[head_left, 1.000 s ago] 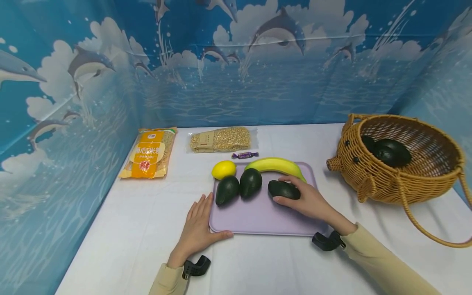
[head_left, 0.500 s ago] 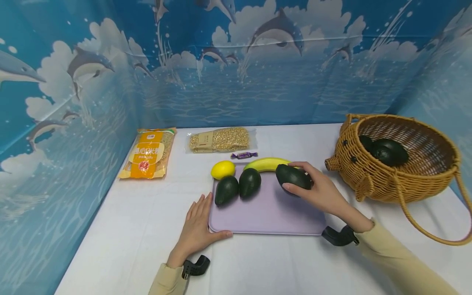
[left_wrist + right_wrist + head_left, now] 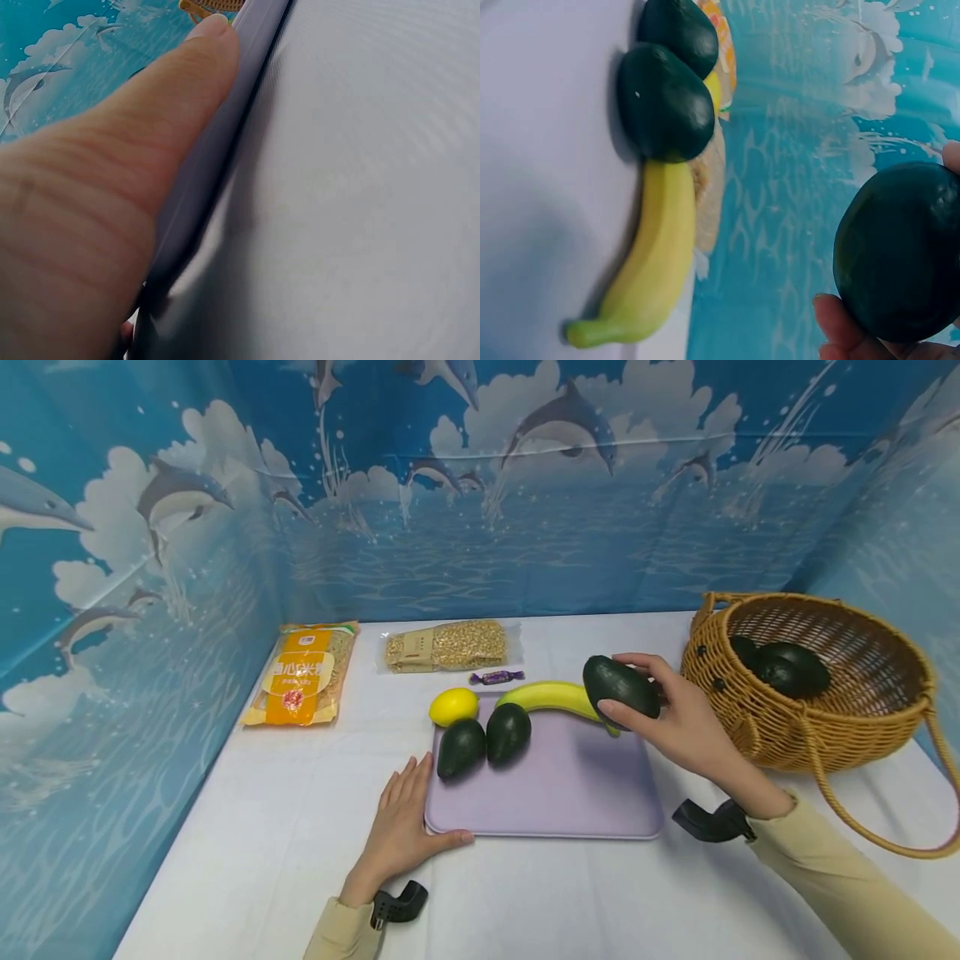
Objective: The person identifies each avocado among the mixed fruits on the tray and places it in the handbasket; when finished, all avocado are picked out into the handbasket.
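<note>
My right hand (image 3: 693, 731) grips a dark green avocado (image 3: 619, 686) above the right end of the lilac tray (image 3: 555, 802). In the right wrist view that avocado (image 3: 900, 251) sits between thumb and fingers. My left hand (image 3: 405, 822) lies with straight fingers along the tray's left edge, its thumb at the front corner; the left wrist view shows the thumb (image 3: 172, 97) against the rim. Two more avocados, one (image 3: 462, 749) left of the other (image 3: 509, 734), rest on the tray beside a lemon (image 3: 453, 707). A banana (image 3: 551, 696) lies along the back, partly behind the held avocado.
To the right stands a wicker pig-shaped basket (image 3: 862, 739) with avocados (image 3: 791, 669) inside and a rope-like handle hanging forward. Behind the tray lie a wrapped candy (image 3: 497, 677) and a bag of grains (image 3: 450, 646). An orange-labelled bag (image 3: 303, 675) is at left.
My right hand has lifted the avocado off the tray and carried it up and to the right, nearer the basket. The left hand has stayed in place.
</note>
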Demonstrator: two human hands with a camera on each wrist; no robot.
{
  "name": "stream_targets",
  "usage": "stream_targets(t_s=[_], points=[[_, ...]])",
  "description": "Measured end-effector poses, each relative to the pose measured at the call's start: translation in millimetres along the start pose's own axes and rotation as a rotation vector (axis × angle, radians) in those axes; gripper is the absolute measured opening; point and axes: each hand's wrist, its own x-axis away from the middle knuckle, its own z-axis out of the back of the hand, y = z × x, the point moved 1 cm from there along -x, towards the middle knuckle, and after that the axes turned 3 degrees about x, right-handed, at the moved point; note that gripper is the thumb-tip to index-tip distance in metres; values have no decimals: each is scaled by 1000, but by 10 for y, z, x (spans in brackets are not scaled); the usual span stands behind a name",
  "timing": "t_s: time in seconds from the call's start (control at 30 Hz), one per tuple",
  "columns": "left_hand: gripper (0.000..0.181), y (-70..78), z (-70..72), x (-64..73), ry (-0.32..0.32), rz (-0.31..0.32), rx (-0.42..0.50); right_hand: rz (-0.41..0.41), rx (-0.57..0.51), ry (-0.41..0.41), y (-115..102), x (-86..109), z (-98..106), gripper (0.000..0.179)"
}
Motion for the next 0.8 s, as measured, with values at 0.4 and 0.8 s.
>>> stream_targets(t_s=[0.4,0.8], points=[[123,0,0,2,-3,12,0,-18,-8,172,66,-32,357,63],[123,-4,-2,2,-2,9,4,-131,22,257,267,-3,763,62]])
